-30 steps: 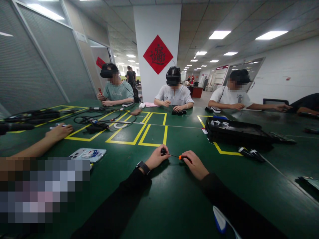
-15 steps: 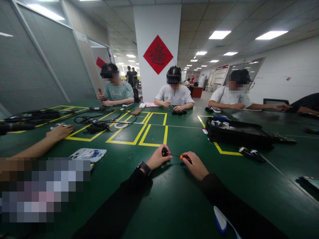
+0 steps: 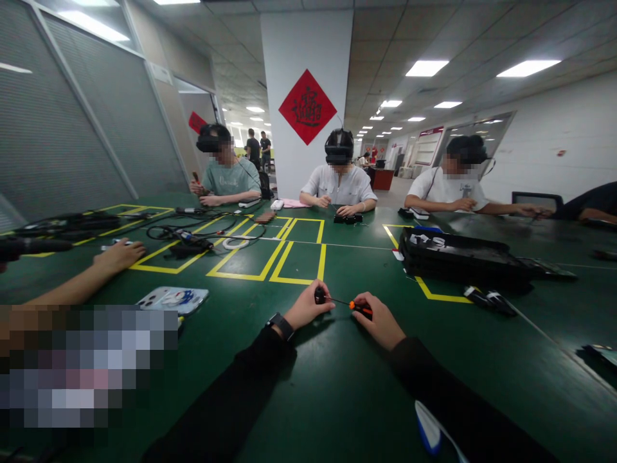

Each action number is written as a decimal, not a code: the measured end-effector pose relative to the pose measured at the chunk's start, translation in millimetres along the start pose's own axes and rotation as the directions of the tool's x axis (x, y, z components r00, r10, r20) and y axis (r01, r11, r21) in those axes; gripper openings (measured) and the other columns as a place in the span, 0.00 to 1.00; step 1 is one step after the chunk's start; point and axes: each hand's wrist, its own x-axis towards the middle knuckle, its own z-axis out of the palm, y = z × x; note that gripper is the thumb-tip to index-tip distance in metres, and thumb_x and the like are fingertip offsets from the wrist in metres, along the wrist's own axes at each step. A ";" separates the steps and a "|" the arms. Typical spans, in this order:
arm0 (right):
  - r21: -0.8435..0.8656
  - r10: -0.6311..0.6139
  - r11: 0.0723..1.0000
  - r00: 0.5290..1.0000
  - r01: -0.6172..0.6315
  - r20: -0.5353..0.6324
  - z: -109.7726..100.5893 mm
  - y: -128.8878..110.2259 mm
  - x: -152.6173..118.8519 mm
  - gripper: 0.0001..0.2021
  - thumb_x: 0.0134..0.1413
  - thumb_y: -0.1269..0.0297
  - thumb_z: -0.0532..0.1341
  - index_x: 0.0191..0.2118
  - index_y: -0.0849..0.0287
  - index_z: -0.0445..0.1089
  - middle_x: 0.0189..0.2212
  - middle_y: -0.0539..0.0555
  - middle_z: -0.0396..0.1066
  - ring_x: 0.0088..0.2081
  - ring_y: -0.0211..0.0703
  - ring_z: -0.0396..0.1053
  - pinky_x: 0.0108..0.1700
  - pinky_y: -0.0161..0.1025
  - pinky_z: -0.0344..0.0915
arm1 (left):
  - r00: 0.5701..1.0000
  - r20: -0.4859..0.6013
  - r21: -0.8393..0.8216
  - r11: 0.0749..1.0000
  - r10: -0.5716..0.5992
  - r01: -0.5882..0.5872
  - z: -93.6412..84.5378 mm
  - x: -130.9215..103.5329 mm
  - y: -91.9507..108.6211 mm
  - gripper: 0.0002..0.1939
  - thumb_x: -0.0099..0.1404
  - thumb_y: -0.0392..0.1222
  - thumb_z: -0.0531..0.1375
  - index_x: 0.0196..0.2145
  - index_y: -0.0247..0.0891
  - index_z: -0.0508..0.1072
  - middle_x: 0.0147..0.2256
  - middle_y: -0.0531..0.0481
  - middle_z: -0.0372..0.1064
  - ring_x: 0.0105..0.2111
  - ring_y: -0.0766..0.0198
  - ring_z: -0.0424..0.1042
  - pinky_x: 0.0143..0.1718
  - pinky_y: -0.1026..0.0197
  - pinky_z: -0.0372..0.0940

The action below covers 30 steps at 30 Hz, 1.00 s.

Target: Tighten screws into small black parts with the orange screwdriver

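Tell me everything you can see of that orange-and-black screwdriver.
The screwdriver has a black-and-orange handle, seemingly plastic, and a thin, straight, dark shaft that looks metallic. The right hand grips the handle, partly covering it. The shaft points left, toward a small black part in the left hand. Its tip is too small to make out.

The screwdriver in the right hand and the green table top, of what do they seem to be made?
Screwdriver handle: probably plastic, bright orange and black; finish unclear.
Screwdriver shaft: likely metal, thin and straight; finish too small to tell.
Table top: perhaps plastic or rubber covering, smooth and slightly glossy, with soft reflections.
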 end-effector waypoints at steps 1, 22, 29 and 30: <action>0.000 0.009 1.000 1.000 -0.009 -0.004 -0.1 0.0 0.3 0.10 0.51 0.65 0.54 0.41 0.59 0.64 0.37 0.54 0.65 0.40 0.41 0.63 0.44 0.40 0.59 | 1.000 0.001 -0.001 1.000 -0.002 0.002 -0.1 0.0 0.6 0.15 0.49 0.40 0.62 0.33 0.36 0.62 0.30 0.53 0.64 0.30 0.68 0.65 0.35 0.62 0.61; -0.026 -0.035 0.999 0.998 0.034 -0.053 -2.6 -1.8 0.3 0.09 0.50 0.70 0.53 0.38 0.58 0.66 0.36 0.54 0.66 0.40 0.43 0.63 0.44 0.42 0.59 | 1.000 -0.007 -0.008 1.000 -0.008 0.008 0.1 -0.3 -0.4 0.14 0.50 0.40 0.61 0.33 0.36 0.61 0.30 0.53 0.65 0.30 0.67 0.65 0.36 0.61 0.61; -0.029 -0.035 0.999 0.998 0.033 -0.060 -2.5 -1.6 0.2 0.09 0.50 0.70 0.53 0.38 0.58 0.66 0.36 0.54 0.66 0.40 0.43 0.63 0.44 0.42 0.59 | 1.000 0.009 -0.055 0.998 -0.025 0.025 0.3 -0.5 2.2 0.13 0.50 0.40 0.61 0.33 0.37 0.61 0.30 0.53 0.65 0.30 0.68 0.65 0.36 0.61 0.61; -0.027 -0.033 0.999 0.998 0.031 -0.060 -2.6 -1.4 0.3 0.09 0.50 0.70 0.53 0.38 0.58 0.66 0.36 0.54 0.66 0.40 0.43 0.63 0.44 0.43 0.60 | 1.000 0.003 -0.045 0.999 -0.029 0.030 0.3 -0.4 2.7 0.13 0.50 0.40 0.61 0.33 0.36 0.62 0.30 0.53 0.65 0.30 0.67 0.65 0.36 0.61 0.61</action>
